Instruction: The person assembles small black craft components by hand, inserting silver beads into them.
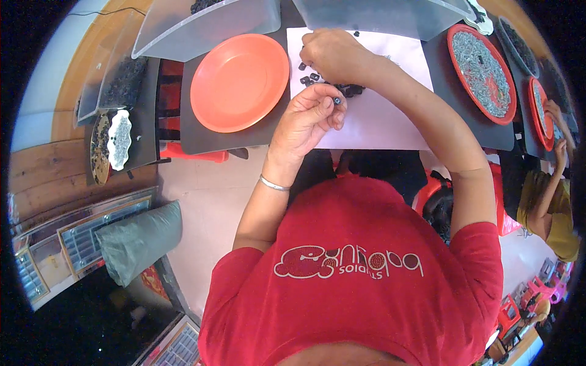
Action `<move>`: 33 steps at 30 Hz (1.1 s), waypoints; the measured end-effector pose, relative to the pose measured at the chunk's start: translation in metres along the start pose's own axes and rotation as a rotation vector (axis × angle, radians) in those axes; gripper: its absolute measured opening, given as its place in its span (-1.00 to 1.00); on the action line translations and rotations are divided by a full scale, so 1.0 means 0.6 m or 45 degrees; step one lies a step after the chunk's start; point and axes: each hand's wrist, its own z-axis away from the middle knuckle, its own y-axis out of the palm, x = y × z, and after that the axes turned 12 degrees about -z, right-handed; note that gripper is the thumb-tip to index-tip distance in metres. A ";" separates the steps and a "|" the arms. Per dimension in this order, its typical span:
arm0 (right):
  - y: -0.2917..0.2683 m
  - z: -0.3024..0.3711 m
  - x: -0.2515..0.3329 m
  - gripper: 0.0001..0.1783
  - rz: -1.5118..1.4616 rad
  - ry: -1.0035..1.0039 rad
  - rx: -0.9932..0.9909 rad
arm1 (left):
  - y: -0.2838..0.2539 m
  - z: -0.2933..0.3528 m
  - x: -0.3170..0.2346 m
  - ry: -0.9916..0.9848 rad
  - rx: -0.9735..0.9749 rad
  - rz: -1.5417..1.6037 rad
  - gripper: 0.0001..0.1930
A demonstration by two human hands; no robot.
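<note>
Between the thumb and fingers of my left hand [305,119] is a small dark round part [337,101] with a shiny centre. My right hand [339,56] reaches across above it, its fingers curled over the white sheet [390,116]. What its fingertips hold, if anything, is hidden. Small black plastic pieces [314,77] lie scattered just below the right hand, and more black pieces [351,90] are bunched beside the left fingertips, partly covered by the right hand and forearm.
An orange-red plate [238,82] stands left of the sheet. A red-rimmed tray [513,91] of small metal pieces sits to the right. Translucent bins [213,33] line the far edge. At far right, another person's hand [554,113] works at a red tray [537,104].
</note>
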 end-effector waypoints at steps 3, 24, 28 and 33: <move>0.002 0.002 0.001 -0.91 -0.024 -0.020 -0.017 | -0.001 0.000 0.000 0.000 0.005 0.018 -0.84; -0.052 0.146 0.048 -0.81 -1.899 0.429 -0.286 | 0.001 0.001 -0.007 -0.074 -0.078 0.124 -0.85; -0.025 0.151 0.048 -0.83 -1.801 0.355 -0.383 | 0.000 -0.001 -0.006 -0.067 -0.043 0.133 -0.86; -0.026 0.154 0.060 -0.87 -1.814 0.406 -0.439 | -0.001 -0.002 -0.004 -0.056 -0.073 0.130 -0.88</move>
